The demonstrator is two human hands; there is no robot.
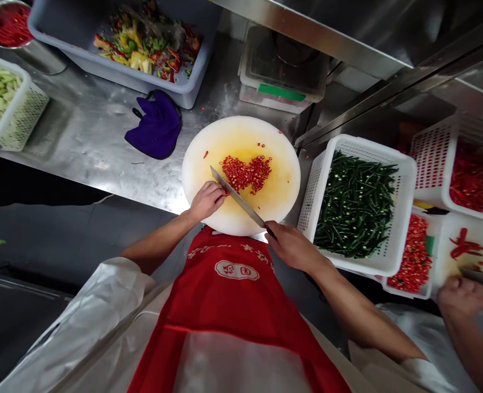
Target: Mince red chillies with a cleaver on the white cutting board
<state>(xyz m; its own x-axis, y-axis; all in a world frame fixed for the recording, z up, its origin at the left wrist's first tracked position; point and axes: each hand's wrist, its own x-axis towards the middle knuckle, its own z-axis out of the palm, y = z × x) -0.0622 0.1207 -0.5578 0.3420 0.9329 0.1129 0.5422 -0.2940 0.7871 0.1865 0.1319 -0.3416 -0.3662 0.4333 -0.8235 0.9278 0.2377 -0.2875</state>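
A round white cutting board [284, 164], stained yellow in the middle, lies on the steel counter before me. My right hand [290, 245] grips the dark handle of a kitchen knife [244, 204], whose blade slants up and left across the board. Beside the blade, my left hand [207, 200] rests with curled fingers on the board's left side. A bit of red chili [226, 193] shows at those fingertips; the rest is hidden under them. Beyond the blade sits a heap of chopped red chili rings [238, 173], with a few loose pieces scattered around.
A purple cloth [156, 126] lies left of the board, below a grey bin [114, 76] of vegetable scraps. A white basket [405, 218] of green chilies stands close on the right. Lidded containers [272, 95] stand behind. At far right, a co-worker's hand [464, 295] is near red chilies.
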